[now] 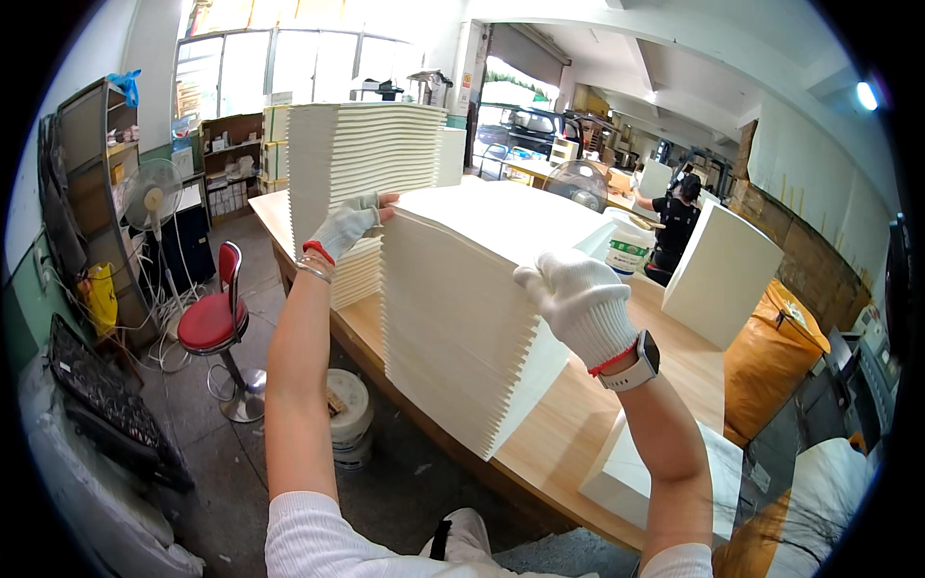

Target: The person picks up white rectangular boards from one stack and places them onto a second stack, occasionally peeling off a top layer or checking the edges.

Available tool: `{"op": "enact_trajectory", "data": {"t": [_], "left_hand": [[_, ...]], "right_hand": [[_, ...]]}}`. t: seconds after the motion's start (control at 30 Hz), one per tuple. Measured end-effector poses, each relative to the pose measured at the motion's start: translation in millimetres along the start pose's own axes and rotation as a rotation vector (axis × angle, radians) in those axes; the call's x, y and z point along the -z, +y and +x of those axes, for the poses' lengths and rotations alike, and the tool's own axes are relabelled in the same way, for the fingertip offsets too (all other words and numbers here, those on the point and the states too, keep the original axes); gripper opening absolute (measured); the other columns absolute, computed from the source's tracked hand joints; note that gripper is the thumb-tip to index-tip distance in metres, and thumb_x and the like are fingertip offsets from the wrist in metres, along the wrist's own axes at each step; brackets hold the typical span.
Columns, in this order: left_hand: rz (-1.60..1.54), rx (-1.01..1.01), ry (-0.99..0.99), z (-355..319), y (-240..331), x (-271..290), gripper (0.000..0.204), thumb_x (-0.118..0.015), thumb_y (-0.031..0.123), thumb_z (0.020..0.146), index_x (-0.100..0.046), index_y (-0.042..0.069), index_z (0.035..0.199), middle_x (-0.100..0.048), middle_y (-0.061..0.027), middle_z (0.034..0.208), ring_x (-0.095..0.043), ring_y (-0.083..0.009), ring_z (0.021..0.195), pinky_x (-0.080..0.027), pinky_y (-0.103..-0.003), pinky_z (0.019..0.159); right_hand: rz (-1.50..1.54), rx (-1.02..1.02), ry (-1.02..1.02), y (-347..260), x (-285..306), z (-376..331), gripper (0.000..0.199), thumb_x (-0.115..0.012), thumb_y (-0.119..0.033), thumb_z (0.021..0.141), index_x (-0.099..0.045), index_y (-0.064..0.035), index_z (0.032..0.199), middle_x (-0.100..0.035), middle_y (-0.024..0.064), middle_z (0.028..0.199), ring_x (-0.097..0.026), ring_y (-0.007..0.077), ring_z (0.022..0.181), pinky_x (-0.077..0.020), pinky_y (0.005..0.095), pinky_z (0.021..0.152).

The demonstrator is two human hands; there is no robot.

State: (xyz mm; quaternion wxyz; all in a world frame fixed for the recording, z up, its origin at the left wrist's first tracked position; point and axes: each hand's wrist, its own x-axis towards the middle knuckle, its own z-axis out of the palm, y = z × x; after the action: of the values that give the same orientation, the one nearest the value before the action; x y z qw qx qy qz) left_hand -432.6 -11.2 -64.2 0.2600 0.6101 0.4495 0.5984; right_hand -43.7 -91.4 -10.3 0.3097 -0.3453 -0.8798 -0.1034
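White, ridge-edged stack of sheets (453,318) stands on the pale wooden surface (549,448); white-gloved left hand (352,227), fingers extended, touches its left corner, white-gloved right hand (580,297) curls at the right (pinch unclear). Another tall white stack (381,144) stands piled behind; what remains, I cannot tell.

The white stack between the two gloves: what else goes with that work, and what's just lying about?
Probably part of the work:
white stack
left hand
right hand
table under it

Maybe too: similar stack behind

Probably just lying about:
red chair
standing fan
yellow bag
white bucket
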Motion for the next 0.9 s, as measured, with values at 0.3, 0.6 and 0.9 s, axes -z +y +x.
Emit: {"op": "enact_trajectory", "data": {"t": [0.3, 0.6, 0.9], "left_hand": [[-0.038, 0.083, 0.041, 5.7, -6.5, 9.1, 0.03, -0.074, 0.015, 0.092, -0.069, 0.003, 0.119, -0.072, -0.0017, 0.1, -0.068, -0.0101, 0.088, -0.056, -0.024, 0.081], [-0.113, 0.112, 0.0, 2.3, 2.5, 11.9, 0.034, -0.073, 0.014, 0.092, -0.065, -0.001, 0.122, -0.07, -0.0035, 0.1, -0.068, -0.0121, 0.09, -0.058, -0.027, 0.081], [-0.106, -0.097, 0.61, -30.7, -5.9, -20.8, 0.044, -0.058, 0.009, 0.098, -0.051, 0.004, 0.141, -0.063, -0.0086, 0.123, -0.061, -0.016, 0.112, -0.049, -0.028, 0.097]], "right_hand": [[0.037, 0.083, 0.195, 3.8, -15.9, -3.9, 0.025, -0.065, -0.024, 0.095, -0.066, -0.0019, 0.083, -0.06, 0.0158, 0.066, -0.06, 0.0292, 0.057, -0.0474, 0.0411, 0.054], [0.109, -0.145, 0.037, -4.5, -3.2, -1.4, 0.029, -0.067, -0.027, 0.095, -0.066, 0.0008, 0.088, -0.063, 0.018, 0.075, -0.064, 0.0258, 0.063, -0.0485, 0.0376, 0.056], [0.615, -0.125, 0.382, 39.1, -14.9, -96.1, 0.026, -0.068, -0.018, 0.095, -0.066, 0.0005, 0.113, -0.067, 0.0211, 0.091, -0.067, 0.0343, 0.085, -0.0541, 0.0395, 0.076]]}}
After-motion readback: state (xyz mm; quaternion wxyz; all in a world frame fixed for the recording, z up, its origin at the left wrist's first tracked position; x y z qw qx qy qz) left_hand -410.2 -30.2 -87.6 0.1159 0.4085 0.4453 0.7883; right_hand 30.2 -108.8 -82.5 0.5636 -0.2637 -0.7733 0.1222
